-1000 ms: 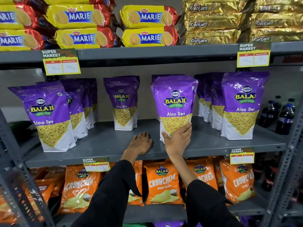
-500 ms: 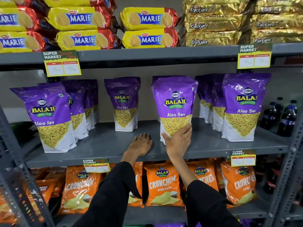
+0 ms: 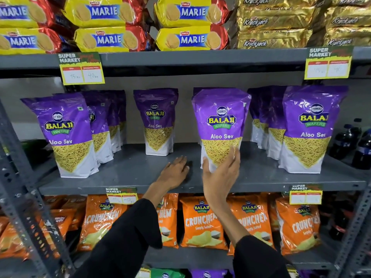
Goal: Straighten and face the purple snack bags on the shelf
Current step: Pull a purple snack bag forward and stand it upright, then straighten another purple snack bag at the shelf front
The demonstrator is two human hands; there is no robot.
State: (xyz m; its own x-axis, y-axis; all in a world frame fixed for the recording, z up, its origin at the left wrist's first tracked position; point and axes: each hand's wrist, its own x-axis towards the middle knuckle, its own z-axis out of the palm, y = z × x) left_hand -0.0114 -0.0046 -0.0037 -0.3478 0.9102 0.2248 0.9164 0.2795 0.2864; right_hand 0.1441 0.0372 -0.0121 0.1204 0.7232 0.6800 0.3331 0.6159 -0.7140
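Purple Balaji Aloo Sev bags stand upright on the grey middle shelf (image 3: 130, 173). The centre bag (image 3: 220, 121) faces front near the shelf edge. My right hand (image 3: 220, 173) is cupped at its lower front corner, fingers spread and blurred, thumb by the white base; a firm grip is not visible. My left hand (image 3: 176, 169) lies flat, palm down, on the bare shelf just left of that bag. A smaller-looking bag (image 3: 156, 121) stands further back. A left row (image 3: 66, 133) and a right row (image 3: 309, 129) each have a front bag with more behind.
Marie biscuit packs (image 3: 108, 37) and gold Krackjack packs (image 3: 275, 23) fill the shelf above. Orange Crunchem bags (image 3: 200, 221) sit on the shelf below. Yellow price tags (image 3: 82, 71) hang from the shelf edges. Dark soda bottles (image 3: 361, 147) stand at far right.
My right hand has loosened from the base of the centre bag and slid slightly down and off it, fingers now spread. The bag stays put. My left hand remains flat on the shelf.
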